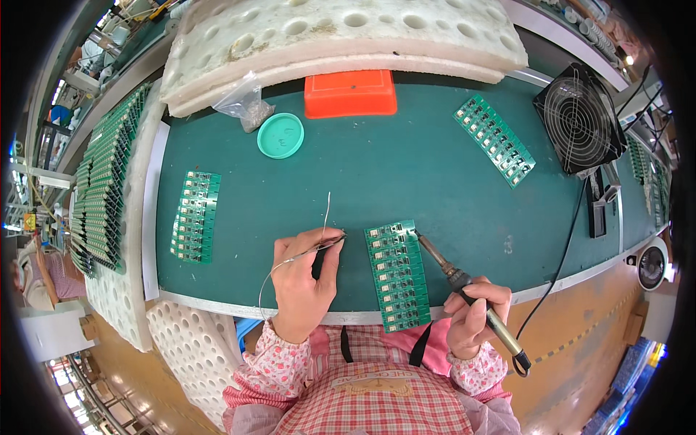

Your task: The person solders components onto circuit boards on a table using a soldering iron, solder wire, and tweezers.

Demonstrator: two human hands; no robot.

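a green circuit panel (399, 279) is laid at the near edge of the bench (348, 170), between the two hands, its near end seen reaching past that edge. a soldering iron (458, 278) is gripped by the right hand (475, 315), with fingers clamped about its handle; its tip is held at the panel's far right corner, though whether contact is made cannot be told. a silvery wire (328, 206) is pinched between the thumb and forefinger of the left hand (299, 286), well apart from the panel, and its free end is pointed toward the far side. a second panel (196, 217) is placed at the left, and a third panel (494, 141) at the far right, near a black fan (580, 119). a teal round lid (280, 136) and an orange box (351, 95) are set at the far side.
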